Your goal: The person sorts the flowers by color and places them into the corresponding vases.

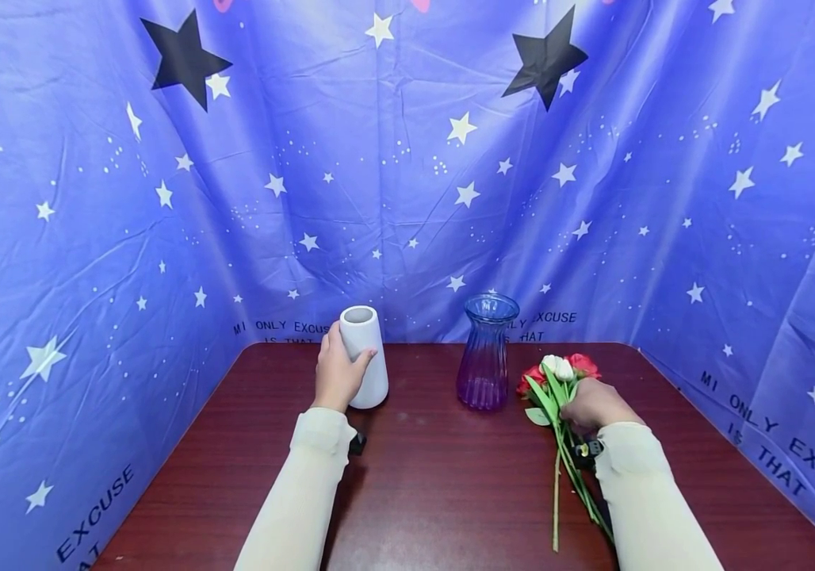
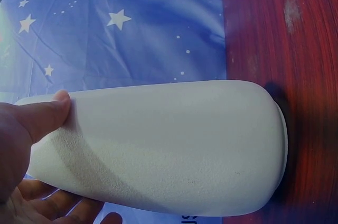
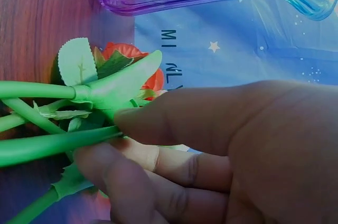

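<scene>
A white tapered vase (image 1: 373, 377) stands upright on the table, left of the middle. My left hand (image 1: 338, 371) grips its upper part, thumb on the near side. In the left wrist view the vase wall (image 2: 174, 145) shows between thumb and fingers. Artificial flowers lie at the right: red roses (image 1: 584, 365), a white bloom (image 1: 557, 367) and long green stems (image 1: 556, 500). My right hand (image 1: 598, 406) is over them. Its thumb and index finger pinch a green stem (image 3: 58, 146) in the right wrist view; which bloom it bears is hidden.
A ribbed glass vase (image 1: 484, 373), blue above and purple below, stands between the white vase and the flowers. Blue star-printed cloth (image 1: 386, 198) hangs behind and at both sides of the dark red wooden table (image 1: 443, 492).
</scene>
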{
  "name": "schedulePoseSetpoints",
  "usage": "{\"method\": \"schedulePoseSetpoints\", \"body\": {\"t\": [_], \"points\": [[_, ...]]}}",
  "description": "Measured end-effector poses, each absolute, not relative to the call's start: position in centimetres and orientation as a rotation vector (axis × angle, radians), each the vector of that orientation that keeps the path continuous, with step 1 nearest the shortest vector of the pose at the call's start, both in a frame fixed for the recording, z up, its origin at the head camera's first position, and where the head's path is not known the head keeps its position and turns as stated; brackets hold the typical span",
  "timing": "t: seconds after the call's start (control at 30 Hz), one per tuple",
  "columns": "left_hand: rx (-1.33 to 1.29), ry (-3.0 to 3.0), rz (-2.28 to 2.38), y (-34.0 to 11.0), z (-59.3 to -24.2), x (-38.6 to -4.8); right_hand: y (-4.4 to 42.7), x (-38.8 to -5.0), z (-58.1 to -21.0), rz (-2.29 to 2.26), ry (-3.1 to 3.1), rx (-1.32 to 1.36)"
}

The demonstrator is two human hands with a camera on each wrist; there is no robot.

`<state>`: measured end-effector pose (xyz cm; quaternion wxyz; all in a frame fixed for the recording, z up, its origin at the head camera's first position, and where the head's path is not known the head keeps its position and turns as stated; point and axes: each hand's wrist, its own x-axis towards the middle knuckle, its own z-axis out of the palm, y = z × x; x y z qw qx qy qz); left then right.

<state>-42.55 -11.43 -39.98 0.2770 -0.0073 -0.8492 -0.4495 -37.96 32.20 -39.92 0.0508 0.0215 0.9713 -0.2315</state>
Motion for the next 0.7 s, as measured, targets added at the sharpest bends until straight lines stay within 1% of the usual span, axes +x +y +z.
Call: {"method": "schedulePoseSetpoints", "body": {"t": [0.43,0.7], "points": [[-0.034,-2.263,-1.223,-11.5,-40.2,-42.5,32.1,-37.6,-38.9,-0.809,2.965,0.091],[-0.040,-2.269,-1.228,-11.4,-40.0,-42.5,32.1,-37.3,-38.0,-0.725,3.029,0.045]]}}
